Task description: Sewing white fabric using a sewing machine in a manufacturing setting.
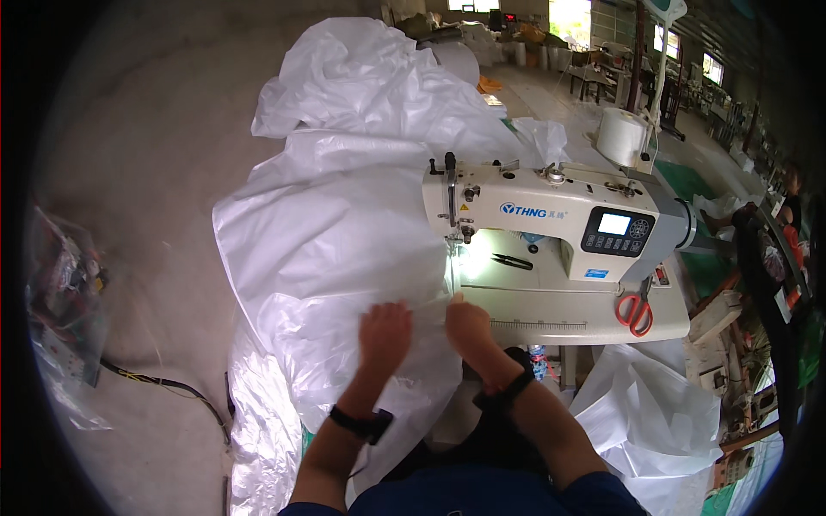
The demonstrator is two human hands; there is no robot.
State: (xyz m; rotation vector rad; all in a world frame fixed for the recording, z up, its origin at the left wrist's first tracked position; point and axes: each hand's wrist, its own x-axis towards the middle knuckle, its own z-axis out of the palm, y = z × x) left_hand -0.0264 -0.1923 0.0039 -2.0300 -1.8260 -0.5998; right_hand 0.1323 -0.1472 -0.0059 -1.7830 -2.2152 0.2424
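Observation:
A large, shiny white plastic-like sheet (335, 232) lies over the left side of the sewing table, its right edge running under the needle of a white sewing machine (516, 202). My left hand (385, 335) is on the sheet's near part, with its fingers curled into the material. Just in front of the lit needle area, my right hand (469, 327) is closed on the sheet's right edge. The fingertips of both hands are partly hidden. Each wrist wears a black band.
Black thread snips (512, 261) lie under the machine arm. Red-handled scissors (635, 311) rest at the table's right end. A white thread cone (621, 136) stands behind the machine. More white sheeting (650, 413) hangs at the lower right. A black cable (168, 383) crosses the floor on the left.

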